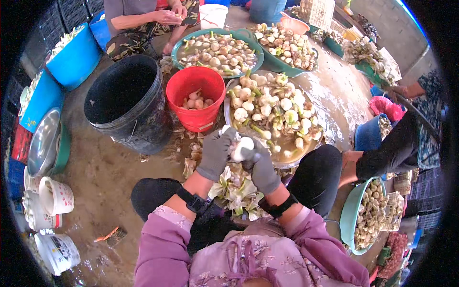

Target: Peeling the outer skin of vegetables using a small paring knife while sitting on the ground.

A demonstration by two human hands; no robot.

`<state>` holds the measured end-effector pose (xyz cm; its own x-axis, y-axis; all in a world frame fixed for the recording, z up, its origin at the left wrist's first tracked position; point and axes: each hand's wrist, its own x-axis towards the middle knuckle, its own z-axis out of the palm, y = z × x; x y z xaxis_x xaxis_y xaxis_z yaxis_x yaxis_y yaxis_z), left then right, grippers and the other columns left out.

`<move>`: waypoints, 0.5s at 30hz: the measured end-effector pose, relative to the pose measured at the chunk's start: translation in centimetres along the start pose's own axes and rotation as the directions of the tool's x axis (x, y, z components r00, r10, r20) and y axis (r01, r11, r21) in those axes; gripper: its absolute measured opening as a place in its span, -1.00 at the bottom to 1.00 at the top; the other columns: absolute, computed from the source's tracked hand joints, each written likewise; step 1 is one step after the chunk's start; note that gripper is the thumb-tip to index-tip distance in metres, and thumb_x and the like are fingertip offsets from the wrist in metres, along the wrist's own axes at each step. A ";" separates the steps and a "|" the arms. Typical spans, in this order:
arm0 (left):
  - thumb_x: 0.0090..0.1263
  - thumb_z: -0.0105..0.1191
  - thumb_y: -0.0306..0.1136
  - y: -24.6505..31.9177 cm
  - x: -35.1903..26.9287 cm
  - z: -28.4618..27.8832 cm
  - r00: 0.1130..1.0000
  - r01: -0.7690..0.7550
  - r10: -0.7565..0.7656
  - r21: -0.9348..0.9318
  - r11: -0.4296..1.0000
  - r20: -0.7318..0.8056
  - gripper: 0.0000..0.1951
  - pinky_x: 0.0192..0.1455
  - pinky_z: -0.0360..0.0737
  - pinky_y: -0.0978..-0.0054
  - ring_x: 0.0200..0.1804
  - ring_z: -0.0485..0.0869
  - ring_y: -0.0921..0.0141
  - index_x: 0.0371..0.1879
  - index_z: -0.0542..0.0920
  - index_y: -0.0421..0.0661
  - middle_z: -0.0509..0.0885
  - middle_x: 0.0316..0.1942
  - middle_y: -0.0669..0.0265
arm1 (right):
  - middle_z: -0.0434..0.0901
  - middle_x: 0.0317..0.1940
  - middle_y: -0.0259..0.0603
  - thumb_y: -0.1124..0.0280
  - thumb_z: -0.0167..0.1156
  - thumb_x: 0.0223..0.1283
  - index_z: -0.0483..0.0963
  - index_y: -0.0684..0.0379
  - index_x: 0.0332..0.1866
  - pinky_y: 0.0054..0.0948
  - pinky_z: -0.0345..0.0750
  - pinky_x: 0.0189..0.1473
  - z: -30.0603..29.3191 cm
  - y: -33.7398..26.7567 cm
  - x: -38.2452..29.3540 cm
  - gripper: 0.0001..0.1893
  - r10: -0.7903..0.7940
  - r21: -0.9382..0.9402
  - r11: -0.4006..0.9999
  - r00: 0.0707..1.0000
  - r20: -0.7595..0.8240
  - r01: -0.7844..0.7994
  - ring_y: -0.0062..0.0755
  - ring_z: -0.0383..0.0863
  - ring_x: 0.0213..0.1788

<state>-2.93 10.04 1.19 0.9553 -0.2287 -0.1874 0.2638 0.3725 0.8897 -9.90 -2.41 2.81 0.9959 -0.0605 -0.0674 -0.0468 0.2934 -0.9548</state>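
Note:
Both hands wear grey gloves and meet in front of me around one white garlic bulb (244, 147). My left hand (216, 152) grips its stem side, partly hiding it. The fingers of my right hand (261, 161) close on the bulb's other side; whether a tool is among them cannot be told. Just beyond lies a wide metal basin (287, 165) of garlic bulbs with stems in brownish water. Left of it stands a red bucket (195, 120) with a few bulbs at its bottom. Peeled husks and leaves (236, 192) lie heaped between my knees, below my hands.
A large black bucket (150, 125) stands left of the red one. Two green tubs (175, 53) (292, 71) of garlic are farther off. A person (132, 21) sits at the top left, another (387, 150) at the right. A brush (112, 236) lies on the wet floor.

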 end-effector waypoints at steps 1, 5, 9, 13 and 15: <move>0.44 0.11 -0.26 0.1 0.3 -0.5 1.000 0.007 -0.007 -0.020 1.000 -0.010 -0.75 -0.50 0.42 0.58 -0.56 0.48 0.62 -0.51 0.59 -0.09 0.55 -0.60 0.50 | 0.63 -0.14 -0.19 0.20 0.16 0.26 0.43 0.28 0.09 -0.50 0.53 -0.13 -0.5 -0.3 0.3 -0.58 0.048 0.170 0.984 0.996 0.079 -0.061 -0.43 0.61 -0.13; 0.43 0.12 -0.26 0.8 1.2 -1.9 0.993 -0.072 0.083 0.118 0.990 -0.084 -0.78 -0.48 0.42 0.62 -0.54 0.44 0.67 -0.44 0.58 -0.10 0.55 -0.58 0.53 | 0.64 -0.28 -0.35 0.08 -0.01 0.37 0.51 0.19 -0.02 -0.66 0.43 -0.43 -1.8 -1.7 0.6 -0.62 0.156 0.412 0.898 0.987 0.029 -0.154 -0.64 0.54 -0.40; 0.33 0.25 -0.25 1.5 0.1 -1.0 0.898 -0.343 0.236 0.256 0.904 0.372 -0.57 -0.22 0.51 0.59 -0.30 0.47 0.56 0.10 0.51 -0.19 0.59 -0.29 0.44 | 0.63 -0.32 -0.42 0.00 -0.06 0.40 0.52 0.15 0.00 -0.72 0.34 -0.49 -1.2 -2.6 0.6 -0.57 0.148 0.235 0.963 0.987 -0.063 -0.130 -0.69 0.49 -0.46; 0.31 0.28 -0.22 2.8 -0.5 -1.7 0.832 -0.028 -0.206 0.409 0.912 0.516 -0.42 0.04 0.53 0.48 -0.07 0.55 0.54 0.29 0.42 -0.11 0.63 -0.04 0.32 | 0.61 -0.36 -0.46 -0.01 -0.06 0.40 0.52 0.13 0.04 -0.71 0.31 -0.52 -1.5 -2.4 0.8 -0.56 0.224 0.143 0.965 0.975 -0.003 -0.221 -0.73 0.45 -0.49; 0.31 0.27 -0.18 2.1 0.2 -2.2 0.812 -0.241 -0.018 0.362 0.901 0.584 -0.42 0.04 0.55 0.38 -0.06 0.60 0.47 0.28 0.44 -0.13 0.66 -0.05 0.26 | 0.58 -0.41 -0.49 -0.04 -0.06 0.40 0.53 0.09 0.02 -0.70 0.28 -0.55 -0.7 -3.2 0.9 -0.57 0.250 0.047 0.968 0.961 -0.117 -0.246 -0.77 0.41 -0.53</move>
<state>-1.86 12.71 2.11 0.6926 -0.7174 0.0754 -0.0410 0.0652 0.9970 -8.88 -4.10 5.58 0.9365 -0.0962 -0.3373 -0.2867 0.3440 -0.8941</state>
